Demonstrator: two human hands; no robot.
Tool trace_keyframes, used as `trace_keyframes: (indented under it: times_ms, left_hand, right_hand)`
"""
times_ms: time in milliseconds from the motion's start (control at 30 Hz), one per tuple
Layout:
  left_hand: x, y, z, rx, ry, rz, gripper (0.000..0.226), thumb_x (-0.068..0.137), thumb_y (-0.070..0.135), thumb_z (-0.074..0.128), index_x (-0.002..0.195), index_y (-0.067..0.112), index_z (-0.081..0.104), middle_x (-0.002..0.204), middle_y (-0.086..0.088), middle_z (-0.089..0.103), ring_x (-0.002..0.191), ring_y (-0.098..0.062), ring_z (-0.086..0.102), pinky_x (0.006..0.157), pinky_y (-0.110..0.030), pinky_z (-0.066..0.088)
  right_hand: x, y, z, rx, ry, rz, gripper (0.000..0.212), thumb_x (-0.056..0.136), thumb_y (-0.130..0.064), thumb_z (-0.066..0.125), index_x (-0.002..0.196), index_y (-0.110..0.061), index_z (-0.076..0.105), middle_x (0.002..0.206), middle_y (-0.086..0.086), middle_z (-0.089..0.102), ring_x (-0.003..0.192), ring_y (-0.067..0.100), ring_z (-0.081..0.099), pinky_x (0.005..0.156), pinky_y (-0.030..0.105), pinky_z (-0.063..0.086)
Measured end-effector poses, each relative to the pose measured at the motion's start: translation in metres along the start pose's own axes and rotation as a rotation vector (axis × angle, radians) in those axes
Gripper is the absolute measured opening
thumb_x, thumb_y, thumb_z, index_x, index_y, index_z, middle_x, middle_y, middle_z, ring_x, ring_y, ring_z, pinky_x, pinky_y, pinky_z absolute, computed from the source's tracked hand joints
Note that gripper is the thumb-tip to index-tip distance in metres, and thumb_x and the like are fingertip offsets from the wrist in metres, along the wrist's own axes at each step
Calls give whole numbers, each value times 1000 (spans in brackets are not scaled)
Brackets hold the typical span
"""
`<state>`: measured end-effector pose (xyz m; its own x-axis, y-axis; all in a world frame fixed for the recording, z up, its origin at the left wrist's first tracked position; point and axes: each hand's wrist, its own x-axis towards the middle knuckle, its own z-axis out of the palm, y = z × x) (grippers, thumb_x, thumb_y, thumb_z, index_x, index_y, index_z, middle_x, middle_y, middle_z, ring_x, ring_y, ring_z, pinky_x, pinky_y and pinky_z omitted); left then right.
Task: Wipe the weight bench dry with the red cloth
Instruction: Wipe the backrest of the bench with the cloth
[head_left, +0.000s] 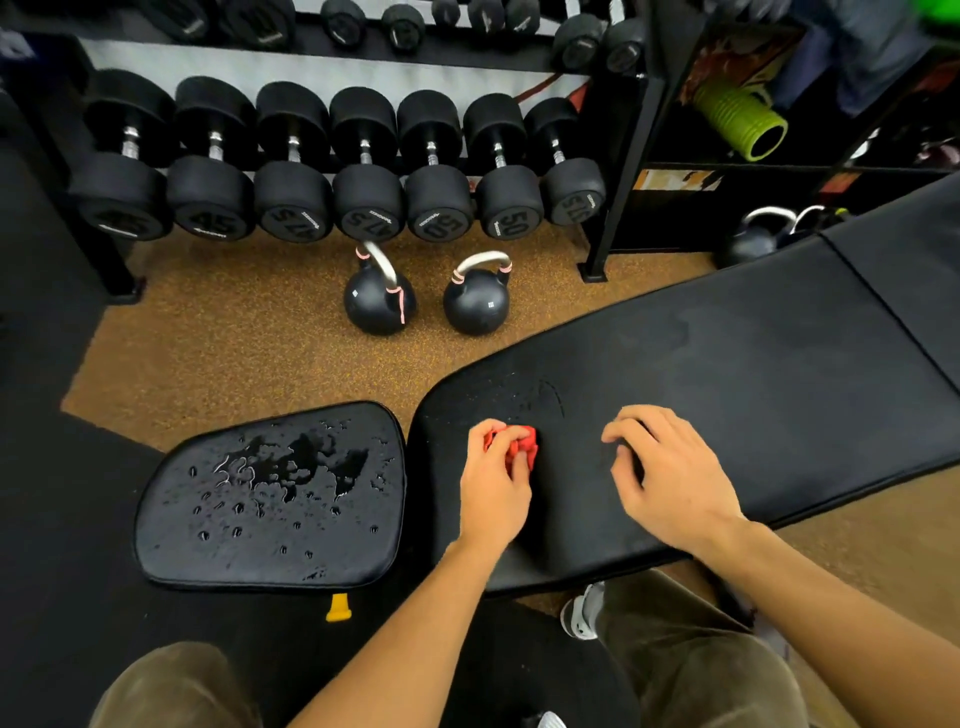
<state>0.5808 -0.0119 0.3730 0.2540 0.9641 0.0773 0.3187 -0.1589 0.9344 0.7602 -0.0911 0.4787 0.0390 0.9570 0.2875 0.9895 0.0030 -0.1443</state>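
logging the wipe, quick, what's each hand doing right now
Left hand: grips the bunched red cloth against the bench pad.
Right hand: holds nothing, fingers loosely bent, resting on the pad.

- Leftmost dumbbell (130, 223) and second dumbbell (215, 224), end caps: "45".
- Third dumbbell (294, 223) and fourth dumbbell (371, 218): "47.5".
- Fifth dumbbell (441, 226) and sixth dumbbell (511, 223): "50".
- Brand lettering on the caps: too small to read.

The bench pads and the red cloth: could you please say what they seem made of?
Bench pads: probably black vinyl or faux leather, smooth, slight sheen; water beads on the seat pad. Red cloth: soft matte fabric, possibly microfibre; it crumples into folds in the left hand.
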Motion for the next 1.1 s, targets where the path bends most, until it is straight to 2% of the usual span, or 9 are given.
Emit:
trace_keyframes:
  times_ms: [100, 267, 367, 467, 567, 767, 933, 1000, 1100]
  left_hand:
    - [30, 6, -1, -67, 29, -83, 25, 96, 6, 64, 113, 22, 73, 124, 7, 50, 104, 11, 55, 99, -19, 45]
    - [73, 7, -13, -146, 156, -217, 26, 97, 9, 64, 116, 25, 71, 126, 4, 53, 108, 8, 52, 105, -15, 36]
    - [102, 6, -20, -127, 155, -285, 22, 99, 14, 63, 117, 24, 70, 125, 4, 51, 110, -7, 54, 103, -22, 38]
    - [131, 1, -19, -50, 79, -311, 19, 97, 17, 63, 109, 28, 72, 123, 2, 57, 110, -14, 59, 101, -31, 46]
    - [149, -1, -10, 21, 31, -346, 16, 97, 19, 63, 102, 31, 72, 123, 0, 61, 103, -18, 65, 96, -34, 51]
    - [145, 22, 13, 54, -11, -235, 20, 102, 16, 59, 116, 25, 69, 130, 8, 44, 98, -10, 54, 95, -24, 42]
    - [115, 4, 11, 73, -9, -106, 23, 99, 14, 63, 116, 27, 71, 124, 16, 43, 98, 23, 47, 84, 1, 32]
    - [120, 0, 7, 72, 25, -133, 22, 99, 13, 63, 115, 26, 71, 123, 14, 45, 95, 20, 50, 88, -7, 37]
    - [138, 10, 11, 66, 53, -215, 20, 100, 13, 61, 113, 26, 70, 128, 8, 46, 90, -3, 53, 93, -24, 44]
  right_hand:
    - [31, 12, -5, -38, -9, 11, 20, 87, -10, 65, 106, -16, 66, 110, 0, 63, 108, 22, 58, 101, 34, 40]
    - [90, 33, -6, -193, -171, 24, 40, 92, -26, 64, 130, -16, 60, 128, 8, 60, 125, 30, 54, 113, 43, 36]
    - [116, 48, 0, -336, -231, 19, 52, 98, -40, 51, 144, -15, 51, 143, 10, 54, 140, 32, 44, 121, 47, 26]
    - [126, 55, 5, -464, -296, 56, 66, 99, -53, 30, 152, -16, 43, 156, 9, 44, 152, 31, 29, 125, 51, 17]
    - [124, 55, 13, -537, -310, 51, 70, 101, -56, 22, 157, -17, 37, 163, 11, 37, 156, 32, 21, 126, 53, 11]
    - [126, 55, 15, -579, -326, 37, 70, 101, -55, 20, 158, -17, 35, 164, 12, 35, 156, 32, 20, 126, 55, 9]
    - [126, 53, 15, -591, -335, 32, 71, 101, -55, 16, 159, -17, 33, 165, 12, 33, 157, 32, 18, 126, 56, 8]
    - [126, 53, 16, -593, -335, 33, 71, 101, -55, 16, 159, -17, 33, 165, 12, 33, 157, 33, 18, 126, 56, 8]
    - [127, 54, 16, -599, -338, 35, 71, 101, -55, 17, 158, -17, 33, 164, 12, 34, 157, 34, 18, 126, 56, 8]
